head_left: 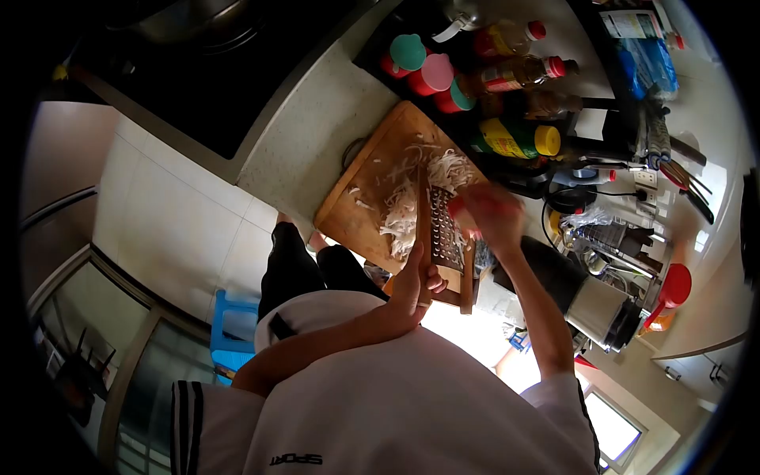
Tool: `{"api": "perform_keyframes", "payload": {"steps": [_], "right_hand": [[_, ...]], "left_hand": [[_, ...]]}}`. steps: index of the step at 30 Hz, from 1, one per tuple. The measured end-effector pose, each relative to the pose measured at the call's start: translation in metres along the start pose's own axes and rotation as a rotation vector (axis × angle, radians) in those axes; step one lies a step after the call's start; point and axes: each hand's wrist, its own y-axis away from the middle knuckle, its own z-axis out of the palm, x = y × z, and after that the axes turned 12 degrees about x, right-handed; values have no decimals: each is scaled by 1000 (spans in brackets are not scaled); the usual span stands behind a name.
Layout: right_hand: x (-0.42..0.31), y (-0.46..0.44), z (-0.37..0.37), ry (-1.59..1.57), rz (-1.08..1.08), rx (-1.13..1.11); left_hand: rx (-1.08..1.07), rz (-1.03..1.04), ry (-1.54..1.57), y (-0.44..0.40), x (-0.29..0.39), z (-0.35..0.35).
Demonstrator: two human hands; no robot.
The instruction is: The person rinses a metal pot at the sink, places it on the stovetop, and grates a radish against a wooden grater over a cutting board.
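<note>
A wooden-framed grater with a perforated metal face leans over the wooden cutting board. My left hand is closed around the near end of its frame. My right hand, smeared by motion, is at the grater's right side with its fingers closed on a reddish piece, whose kind I cannot make out. Pale shreds lie heaped on the board left of the grater. More white shreds gather at its far end, and a few bits are scattered across the board.
Bottles, among them a green one with a yellow cap, and lidded red jars stand behind the board. The black stove is at the upper left. A blue stool stands on the floor. Knives hang at the right.
</note>
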Motion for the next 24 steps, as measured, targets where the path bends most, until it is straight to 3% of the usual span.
{"api": "perform_keyframes", "payload": {"steps": [3,5,6,10,13,16,18,21,24], "right_hand": [[-25,44,-27,-95,-82,-38],[-3,45,-2,-94,-36,78],[20,35,20,-9,-40,175],[58,-37,76,-126,-137,105],[38,-39,50,-23,-168,70],[0,10,-6,-63,99,2],[-11,41,-26,-167,-31,-80],[9,39,6,-88,-107,42],[51,-3,53,-30,-71,98]], "left_hand": [[-19,-16,68,-5,-6,-2],[24,-11,47,-2,-6,1],[52,-10,31,1,-7,0],[72,-8,37,-1,-8,1],[27,-20,2,-2,-9,-3],[38,-11,-21,1,-5,-1],[6,-5,-9,1,-6,1],[150,-8,-8,5,-8,4],[73,24,-5,3,-9,-3]]}}
